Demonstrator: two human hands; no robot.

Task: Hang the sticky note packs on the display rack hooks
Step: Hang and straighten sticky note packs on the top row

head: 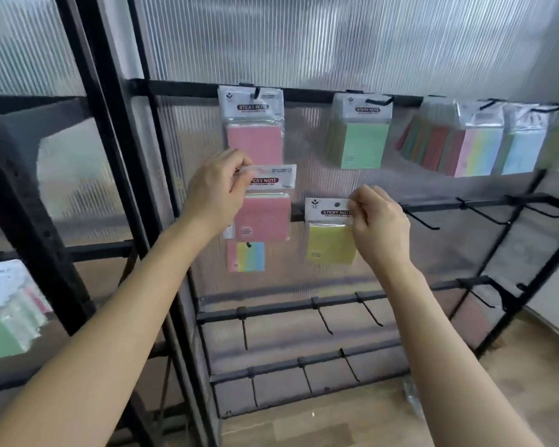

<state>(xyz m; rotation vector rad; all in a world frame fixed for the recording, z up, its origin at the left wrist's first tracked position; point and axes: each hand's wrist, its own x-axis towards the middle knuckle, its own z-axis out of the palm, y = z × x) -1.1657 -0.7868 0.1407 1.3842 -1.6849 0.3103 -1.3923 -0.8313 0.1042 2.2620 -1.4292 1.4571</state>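
Two hands are up at the black metal display rack point(304, 93), each holding one pack. The left hand point(217, 195) pinches the top corner of a pink pack point(265, 217), holding it in front of the rack between its first and second rails. The right hand point(381, 227) pinches the white header card of a yellow pack point(329, 246), which sits against the rack's second rail. I cannot tell whether its punched hole is on a hook.

I count four horizontal rails on the rack. The top one carries a hung pink pack point(254, 137), a green bunch point(362, 143), a dark mixed bunch point(433, 143), a pastel striped pack point(478, 150) and a blue pack point(523, 153). A further one is cut off at the rack's right end. The bunches are too tightly stacked to count their packs. One more rainbow pack point(249, 256) hangs lower on the rack, its header hidden behind the held pink pack.

Thin black wire hooks point(323, 321) jut from the lower rails. The packs are square pads in glossy clear sleeves. Behind the rack stands a ribbed translucent panel point(336, 43). A blurred pile of packs point(7, 317) lies left of the rack, cut off by the edge.
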